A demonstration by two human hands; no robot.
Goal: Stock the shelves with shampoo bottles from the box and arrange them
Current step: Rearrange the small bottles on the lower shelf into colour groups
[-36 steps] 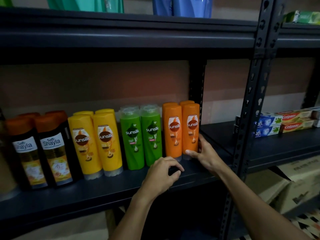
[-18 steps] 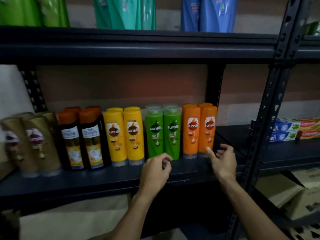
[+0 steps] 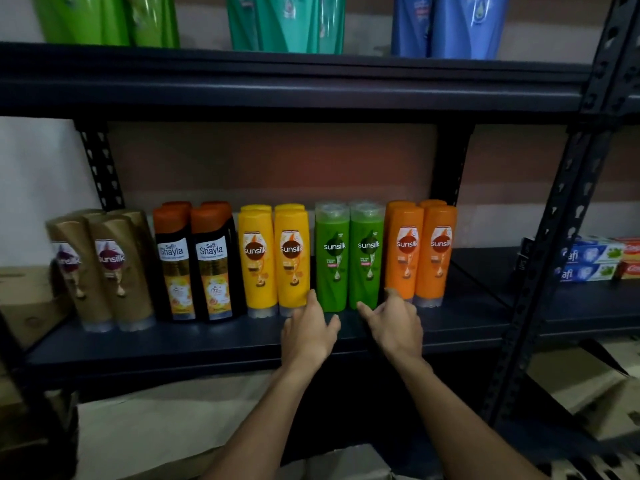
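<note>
- Shelf [image 3: 207, 344]: middle tier of a dark metal rack. The shampoo bottles stand upright on their caps in colour pairs, about two deep: gold pair [image 3: 114, 271], black pair [image 3: 211, 268], yellow pair [image 3: 292, 261], green pair [image 3: 331, 268], orange pair [image 3: 405, 258].
- Left hand [image 3: 308, 332]: its fingers reach to the foot of the row where yellow meets green. The grip is wide and holds nothing; contact cannot be told.
- Right hand [image 3: 394, 323]: the forefinger points at the base of the right green bottle and the thumb lies toward the orange pair. The grip is likewise wide and empty.
- Handling, as a judgement — stiff-walled plastic, probably moderately heavy if full, glossy and so likely slippery. The bottles are tall on narrow caps and prone to topple into their neighbours. Take hold round the mid-body, or nudge low at the base to slide one.
- Toothpaste cartons [image 3: 588, 261]: on the neighbouring shelf, well apart.
</note>
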